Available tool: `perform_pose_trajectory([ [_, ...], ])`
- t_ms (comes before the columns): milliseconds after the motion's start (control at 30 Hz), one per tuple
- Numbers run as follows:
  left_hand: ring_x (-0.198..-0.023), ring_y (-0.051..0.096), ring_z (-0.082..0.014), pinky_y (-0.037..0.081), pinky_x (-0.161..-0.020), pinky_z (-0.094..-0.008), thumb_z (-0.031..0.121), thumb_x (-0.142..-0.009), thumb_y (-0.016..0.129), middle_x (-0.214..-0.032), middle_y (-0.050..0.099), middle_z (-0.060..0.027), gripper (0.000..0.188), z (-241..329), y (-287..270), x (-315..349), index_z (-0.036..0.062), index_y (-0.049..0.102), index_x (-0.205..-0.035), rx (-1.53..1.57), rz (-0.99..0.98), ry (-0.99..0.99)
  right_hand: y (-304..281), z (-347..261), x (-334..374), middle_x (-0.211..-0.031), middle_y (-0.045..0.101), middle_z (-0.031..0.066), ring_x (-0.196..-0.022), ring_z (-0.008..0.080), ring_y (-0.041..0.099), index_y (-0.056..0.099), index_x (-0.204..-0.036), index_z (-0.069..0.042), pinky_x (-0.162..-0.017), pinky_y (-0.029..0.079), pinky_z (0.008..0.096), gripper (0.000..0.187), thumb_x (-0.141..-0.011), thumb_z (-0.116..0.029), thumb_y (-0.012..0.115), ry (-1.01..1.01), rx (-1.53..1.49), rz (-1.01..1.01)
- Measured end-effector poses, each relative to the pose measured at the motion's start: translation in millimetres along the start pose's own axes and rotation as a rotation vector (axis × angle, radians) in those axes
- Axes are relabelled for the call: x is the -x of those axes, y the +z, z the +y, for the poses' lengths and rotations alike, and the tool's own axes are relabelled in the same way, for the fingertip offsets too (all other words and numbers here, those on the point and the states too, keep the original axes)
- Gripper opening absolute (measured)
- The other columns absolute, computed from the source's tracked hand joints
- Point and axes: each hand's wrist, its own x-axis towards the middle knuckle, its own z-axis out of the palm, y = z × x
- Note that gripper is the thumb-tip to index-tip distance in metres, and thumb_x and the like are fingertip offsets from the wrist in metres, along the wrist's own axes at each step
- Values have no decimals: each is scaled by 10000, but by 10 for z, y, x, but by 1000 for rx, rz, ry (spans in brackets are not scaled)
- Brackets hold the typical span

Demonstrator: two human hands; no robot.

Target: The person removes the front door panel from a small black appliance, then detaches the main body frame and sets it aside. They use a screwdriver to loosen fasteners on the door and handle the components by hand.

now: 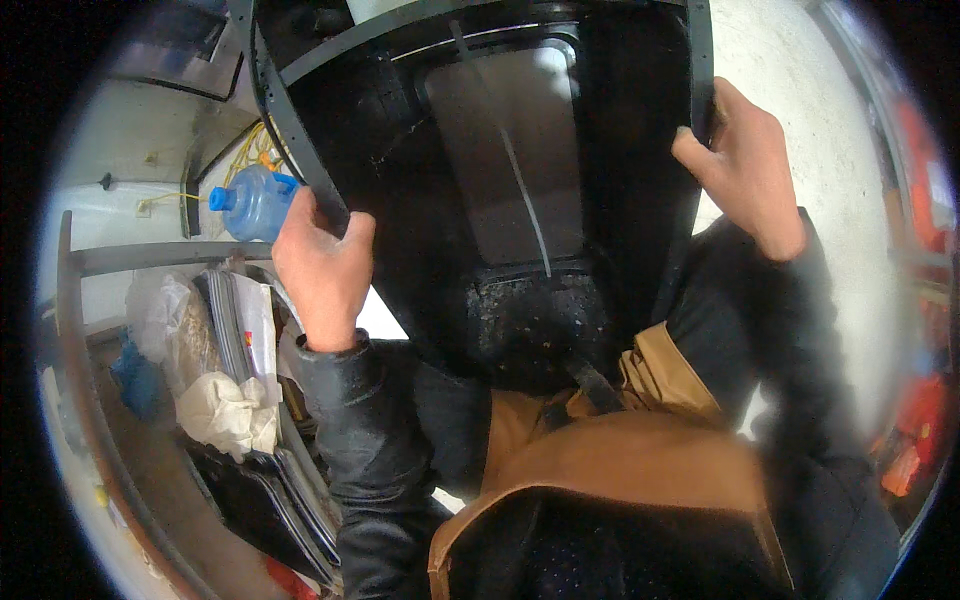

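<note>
As hands (325, 268) (750, 165) grip, thumbs (357, 242) (697, 155) point inward.

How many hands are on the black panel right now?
2: the left hand grips the left edge of the black panel, and the right hand grips its right edge. The panel's underside is hidden.

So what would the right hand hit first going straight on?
The right hand would meet the dark side rail already in its grip; beyond that, probably the black panel, though depth is unclear.
</note>
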Motion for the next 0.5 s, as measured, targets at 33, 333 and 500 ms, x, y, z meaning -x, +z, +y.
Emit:
perform_pose_trajectory([
  [33,-767,682,-346,535,-757,-405,189,-826,718,-846,698,-194,287,-25,-16,8,-16,656,-1017,2,4,-6,5,-13,-5,-693,623,221,-621,318,656,658,-941,39,-610,517,360,296,-856,-225,760,3,0,1],
  [333,-859,703,-411,551,-809,-439,196,-843,714,-913,713,-242,332,-248,-1,-26,-29,646,-1076,-64,10,22,170,-158,-208,-667,609,222,-621,365,639,634,-926,43,-606,501,404,290,-844,-208,754,-33,-42,-57],
  [500,-839,682,-465,540,-773,-471,176,-817,722,-854,671,-279,332,-294,-27,-29,-50,626,-1041,-79,-7,-20,171,-243,-270,-661,611,211,-638,378,648,611,-907,38,-624,506,424,288,-841,-205,751,-32,-85,-90],
])
